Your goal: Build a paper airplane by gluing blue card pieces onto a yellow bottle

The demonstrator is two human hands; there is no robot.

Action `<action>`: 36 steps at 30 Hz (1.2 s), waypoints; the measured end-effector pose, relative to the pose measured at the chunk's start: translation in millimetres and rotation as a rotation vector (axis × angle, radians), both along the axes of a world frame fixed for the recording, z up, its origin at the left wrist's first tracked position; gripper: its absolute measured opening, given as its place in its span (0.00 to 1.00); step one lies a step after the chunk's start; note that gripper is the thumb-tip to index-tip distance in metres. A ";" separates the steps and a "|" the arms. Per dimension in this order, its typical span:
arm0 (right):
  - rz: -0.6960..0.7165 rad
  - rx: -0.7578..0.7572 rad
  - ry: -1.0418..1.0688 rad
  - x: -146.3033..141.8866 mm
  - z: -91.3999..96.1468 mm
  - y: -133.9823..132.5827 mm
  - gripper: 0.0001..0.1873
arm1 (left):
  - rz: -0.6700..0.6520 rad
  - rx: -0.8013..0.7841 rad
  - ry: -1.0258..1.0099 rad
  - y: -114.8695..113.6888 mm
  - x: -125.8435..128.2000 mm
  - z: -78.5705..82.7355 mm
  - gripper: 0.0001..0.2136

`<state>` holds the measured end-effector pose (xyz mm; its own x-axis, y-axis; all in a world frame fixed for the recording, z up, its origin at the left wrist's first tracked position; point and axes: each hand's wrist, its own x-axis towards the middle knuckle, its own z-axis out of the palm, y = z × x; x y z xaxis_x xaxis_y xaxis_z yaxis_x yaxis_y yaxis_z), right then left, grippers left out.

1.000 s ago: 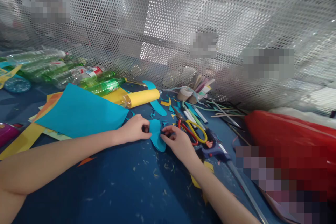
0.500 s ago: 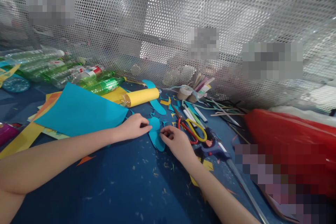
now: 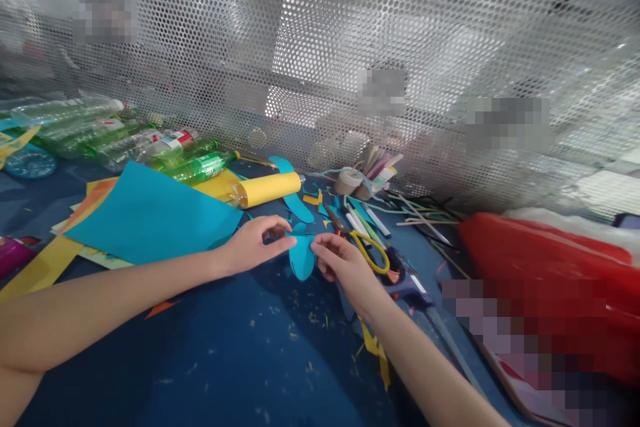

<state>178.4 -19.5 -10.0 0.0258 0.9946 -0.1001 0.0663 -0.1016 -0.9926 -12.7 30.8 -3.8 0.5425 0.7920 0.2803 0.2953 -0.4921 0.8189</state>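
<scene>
Between my two hands is a rounded blue paper cutout [image 3: 302, 259], creased across its middle with one lobe facing me. My left hand [image 3: 257, 243] pinches its left edge by the crease. On the right edge, the thumb and fingers of my right hand [image 3: 341, 263] are closed on the paper. Just beyond lies another blue paper strip [image 3: 299, 208] with a rounded end, beside a bottle wrapped in yellow paper [image 3: 270, 189]. Scissors with a yellow and red handle [image 3: 373, 250] lie behind my right hand, partly hidden by it.
Blue paper sheets [image 3: 155, 220] lie at left, with several plastic bottles [image 3: 203, 167] behind them. At right are markers [image 3: 367, 219], a glue gun [image 3: 410, 285] and a red plastic bag [image 3: 540, 280]. A perforated metal screen [image 3: 320, 47] stands along the back.
The blue cutout has been raised and bent at its crease, its near lobe now tipped toward me. My right hand has shifted slightly right and up to its edge.
</scene>
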 end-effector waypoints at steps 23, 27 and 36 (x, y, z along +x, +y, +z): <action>-0.263 -0.043 -1.556 49.3 0.5 7.4 0.12 | 0.003 -0.268 -0.120 -1.5 3.6 -11.6 0.17; -0.328 -0.044 -1.252 47.3 9.0 10.0 0.20 | 0.040 -0.325 -0.216 -0.9 5.2 -12.7 0.13; 0.112 0.171 -0.362 16.0 31.3 -7.9 0.28 | 0.148 -0.355 -0.469 10.5 10.1 5.7 0.12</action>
